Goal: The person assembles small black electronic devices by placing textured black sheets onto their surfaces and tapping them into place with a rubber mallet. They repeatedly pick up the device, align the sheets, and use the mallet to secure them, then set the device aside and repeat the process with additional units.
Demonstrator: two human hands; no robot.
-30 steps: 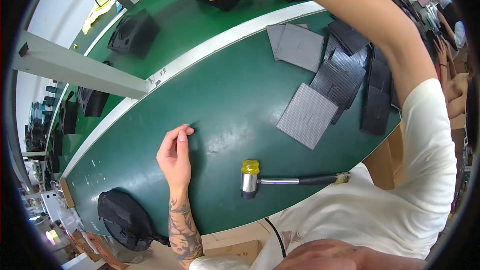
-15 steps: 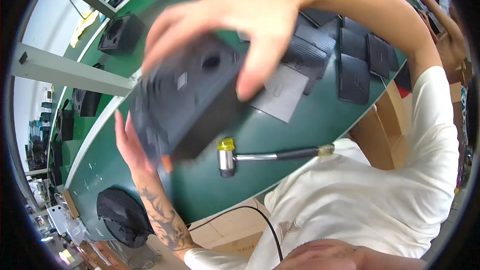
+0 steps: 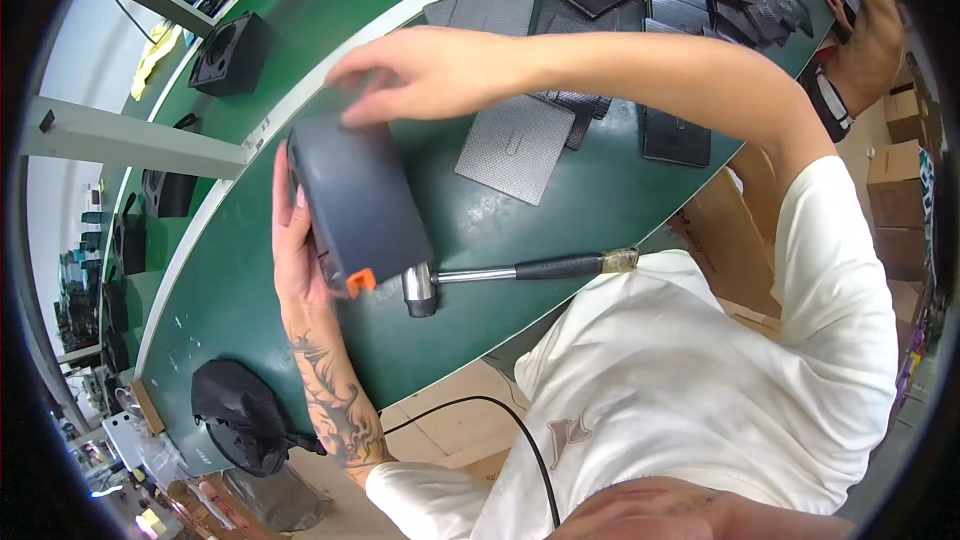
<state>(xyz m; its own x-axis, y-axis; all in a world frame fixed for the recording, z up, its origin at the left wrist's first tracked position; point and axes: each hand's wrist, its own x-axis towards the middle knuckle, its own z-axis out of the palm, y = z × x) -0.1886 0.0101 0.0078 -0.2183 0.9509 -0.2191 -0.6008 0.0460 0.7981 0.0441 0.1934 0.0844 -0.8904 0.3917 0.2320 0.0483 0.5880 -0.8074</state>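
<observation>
A black box-shaped speaker cabinet [image 3: 365, 195] is held above the green table, its plain side toward me and an orange piece [image 3: 360, 282] at its lower end. My left hand [image 3: 300, 250] grips it from the left, partly behind it, with the thumb along its edge. At the upper end, my right hand [image 3: 425, 70] has its thumb on the cabinet, with the other fingers curved past the edge and slightly blurred. A mallet [image 3: 420, 292] with a metal head and black grip lies just right of the cabinet, its yellow face hidden.
Several flat mesh grilles [image 3: 515, 148] lie beyond my right arm, piled deeper at the far right. A black mesh bag [image 3: 240, 415] sits at the near left. More speaker cabinets [image 3: 230, 55] stand past a white rail and post [image 3: 140, 135]. Another person [image 3: 865, 50] works at far right.
The cabinet has turned so its plain side faces me instead of the side with the round opening. My right hand has moved from over it to its upper end.
</observation>
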